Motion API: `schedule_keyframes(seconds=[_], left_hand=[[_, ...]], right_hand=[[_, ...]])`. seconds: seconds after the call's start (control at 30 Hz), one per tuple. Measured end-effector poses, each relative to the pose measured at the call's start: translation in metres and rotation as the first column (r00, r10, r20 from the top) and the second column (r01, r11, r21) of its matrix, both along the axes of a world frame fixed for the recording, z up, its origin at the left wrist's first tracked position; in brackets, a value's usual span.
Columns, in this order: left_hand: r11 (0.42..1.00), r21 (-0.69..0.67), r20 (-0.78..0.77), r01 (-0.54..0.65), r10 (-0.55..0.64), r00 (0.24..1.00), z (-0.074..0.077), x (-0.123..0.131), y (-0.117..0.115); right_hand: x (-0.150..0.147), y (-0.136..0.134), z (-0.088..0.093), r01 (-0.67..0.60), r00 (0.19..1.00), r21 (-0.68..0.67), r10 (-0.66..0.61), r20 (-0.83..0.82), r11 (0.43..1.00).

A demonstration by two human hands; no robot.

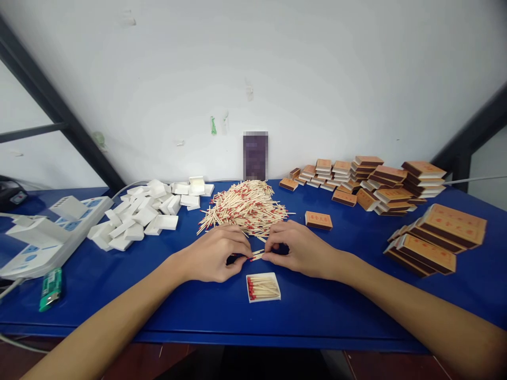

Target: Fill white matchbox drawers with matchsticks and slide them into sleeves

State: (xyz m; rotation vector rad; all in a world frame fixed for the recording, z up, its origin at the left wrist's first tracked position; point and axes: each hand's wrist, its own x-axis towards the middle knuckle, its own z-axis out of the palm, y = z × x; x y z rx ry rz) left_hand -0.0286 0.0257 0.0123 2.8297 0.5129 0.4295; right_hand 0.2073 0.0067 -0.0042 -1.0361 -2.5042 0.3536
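**Matchbox filling bench, everything parked within arm's reach**

Whole thing sits on a blue table (119,295), and the layout makes sense once you look at where the hands are. Off to the right of the right hand are the stacks of brown matchbox sleeves (380,184), some flat packs (435,237) nearer the edge, kept out of the way but still reachable. Off to the left of the left hand is a jumble of white inner trays (142,211). Dead ahead of both hands, just past the fingertips, is the loose pile of matches (245,206), so grabbing a pinch needs barely any reach. One single brown box (318,220) lies just beyond the right hand.

Left hand (216,256) and right hand (301,248) are curled in toward each other, fingers pinched on a small bunch of matches (256,256) between them, looks like they're squaring the sticks so the red heads line up. Right under that, closest to the body, sits an open tray (263,287) already part full, heads all to one side.

Further left: a power strip (47,232) and a green lighter (50,287).
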Motion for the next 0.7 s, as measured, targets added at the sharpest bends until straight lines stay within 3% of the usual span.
schedule_keyframes(seconds=[0.3,0.7], left_hand=[[0.997,-0.078,0.019,0.010,-0.008,1.000,0.003,0.000,0.001],[0.995,0.047,-0.013,-0.092,0.093,0.996,0.006,-0.008,0.003]], right_hand=[[0.001,0.001,-0.002,-0.038,0.999,-0.022,0.038,0.003,0.999],[0.010,-0.004,0.013,-0.062,0.997,0.016,0.062,0.040,0.998]])
